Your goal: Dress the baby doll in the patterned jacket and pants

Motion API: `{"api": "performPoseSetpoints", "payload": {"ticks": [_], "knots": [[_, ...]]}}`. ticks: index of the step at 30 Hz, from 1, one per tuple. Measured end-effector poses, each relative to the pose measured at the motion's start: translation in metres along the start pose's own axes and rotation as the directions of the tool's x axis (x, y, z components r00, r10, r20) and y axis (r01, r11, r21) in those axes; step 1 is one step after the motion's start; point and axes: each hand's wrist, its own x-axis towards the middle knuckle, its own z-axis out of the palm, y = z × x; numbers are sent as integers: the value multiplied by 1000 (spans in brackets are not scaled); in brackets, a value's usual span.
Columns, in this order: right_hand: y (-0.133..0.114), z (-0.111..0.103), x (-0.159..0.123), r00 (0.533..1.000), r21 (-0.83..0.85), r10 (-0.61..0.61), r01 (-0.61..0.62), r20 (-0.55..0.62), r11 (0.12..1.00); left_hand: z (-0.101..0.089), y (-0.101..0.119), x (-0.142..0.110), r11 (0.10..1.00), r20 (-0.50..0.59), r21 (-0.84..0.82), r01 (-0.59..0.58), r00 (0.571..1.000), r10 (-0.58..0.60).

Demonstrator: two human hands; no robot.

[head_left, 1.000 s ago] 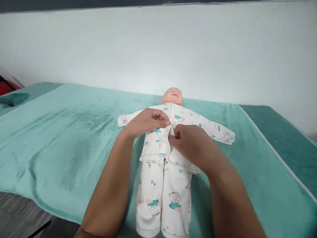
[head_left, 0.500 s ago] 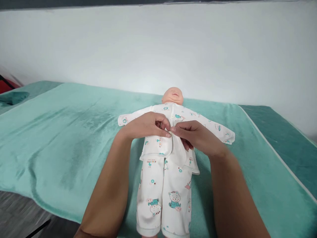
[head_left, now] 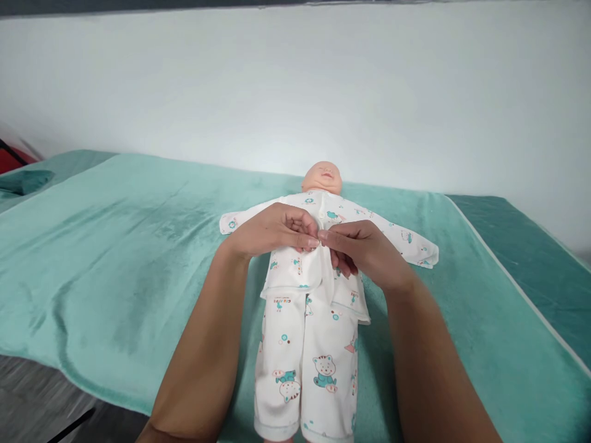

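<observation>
A baby doll (head_left: 322, 178) lies on its back, dressed in a white printed shirt (head_left: 290, 274) and matching trousers (head_left: 281, 357). Over the middle of its chest, my left hand (head_left: 286, 227) pinches the shirt's front edge between thumb and forefinger. Just to the right, my right hand (head_left: 362, 246) is closed too, its thumb and forefinger on the other front edge. The fingertips of both hands almost meet at the shirt's front opening. Any button between them is hidden by the fingers. Below the hands, the two front flaps hang loose and part slightly near the hem.
The doll rests on a light green plush blanket (head_left: 129, 246) over a table or bed against a white wall (head_left: 231, 92). A darker green cover (head_left: 530, 246) shows at the right. Something red (head_left: 13, 161) stands at the far left, and grey floor (head_left: 32, 394) is visible below.
Both hands have shifted slightly up, fingertips still together at the shirt front. The right front flap's lower part has swung inward, so the inner placket looks narrower.
</observation>
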Motion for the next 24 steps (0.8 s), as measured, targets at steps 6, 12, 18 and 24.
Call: {"api": "performPoseSetpoints", "payload": {"ticks": [6,12,18,24], "knots": [[-2,2,0,1000,-18,-9,9,8,1000,-2,-4,2,997,6,-74,19,1000,-18],[-1,-1,0,998,-29,-22,24,57,999,-1,-5,3,992,51,-126,0,999,6],[-1,-7,-1,995,0,16,-16,97,1000,-2,-4,2,993,80,-120,0,997,9],[2,-10,-1,992,-15,4,-2,124,1000,-2,-3,2,993,97,-117,5,995,7]]}}
